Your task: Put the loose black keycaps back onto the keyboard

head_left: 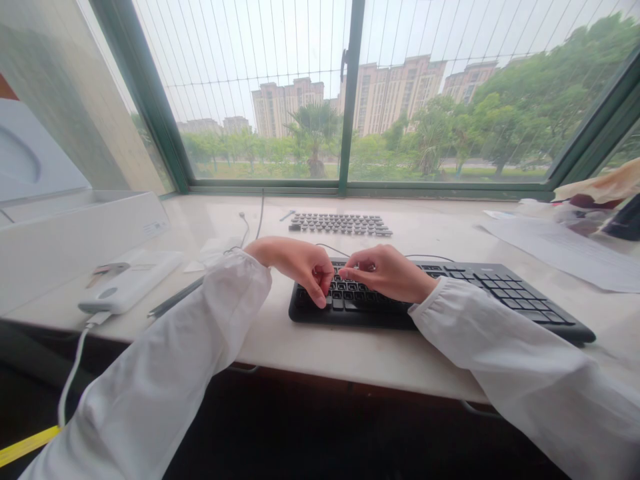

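A black keyboard lies in front of me on the white counter. Many key positions on its left part show bare square sockets, while the number pad on the right has its caps on. My left hand is curled over the left end, its thumb pointing down at the lower keys. Close beside it, my right hand hovers over the middle with thumb and forefinger brought together. Whatever either hand pinches is hidden or too small to see. Several loose keycaps lie in rows behind the keyboard.
To the left are a white box, a white device with a cable plugged in, and a dark pen-like stick. Paper sheets and a plastic bag lie at right. A green-framed window stands behind the counter.
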Demonstrator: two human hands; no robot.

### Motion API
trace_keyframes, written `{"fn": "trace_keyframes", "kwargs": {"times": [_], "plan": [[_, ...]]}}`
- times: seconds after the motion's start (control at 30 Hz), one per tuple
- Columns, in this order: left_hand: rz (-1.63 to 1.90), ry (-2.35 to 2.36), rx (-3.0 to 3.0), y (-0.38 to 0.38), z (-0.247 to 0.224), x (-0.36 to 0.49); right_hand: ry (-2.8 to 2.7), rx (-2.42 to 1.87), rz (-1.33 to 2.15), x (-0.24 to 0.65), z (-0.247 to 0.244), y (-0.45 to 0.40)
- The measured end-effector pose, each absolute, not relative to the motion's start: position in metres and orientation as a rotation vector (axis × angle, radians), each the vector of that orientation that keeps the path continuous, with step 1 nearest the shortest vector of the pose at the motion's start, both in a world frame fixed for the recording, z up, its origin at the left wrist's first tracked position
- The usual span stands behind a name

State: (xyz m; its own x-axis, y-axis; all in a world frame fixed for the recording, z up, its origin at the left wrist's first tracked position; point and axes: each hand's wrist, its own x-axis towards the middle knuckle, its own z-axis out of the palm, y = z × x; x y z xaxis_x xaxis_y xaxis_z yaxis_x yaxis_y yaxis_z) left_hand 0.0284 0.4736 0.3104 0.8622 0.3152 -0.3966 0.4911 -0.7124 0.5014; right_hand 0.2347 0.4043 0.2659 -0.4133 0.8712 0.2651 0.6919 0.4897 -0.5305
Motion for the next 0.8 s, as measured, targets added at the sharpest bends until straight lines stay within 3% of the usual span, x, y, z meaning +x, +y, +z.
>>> {"fn": "trace_keyframes", "kwargs": {"times": [0.8], "plan": [[-0.399,0.606,2.464,0.47,0.3136,0.0282,-2.237,-1.276,0.454,0.2347,0.2653,0.405]]}}
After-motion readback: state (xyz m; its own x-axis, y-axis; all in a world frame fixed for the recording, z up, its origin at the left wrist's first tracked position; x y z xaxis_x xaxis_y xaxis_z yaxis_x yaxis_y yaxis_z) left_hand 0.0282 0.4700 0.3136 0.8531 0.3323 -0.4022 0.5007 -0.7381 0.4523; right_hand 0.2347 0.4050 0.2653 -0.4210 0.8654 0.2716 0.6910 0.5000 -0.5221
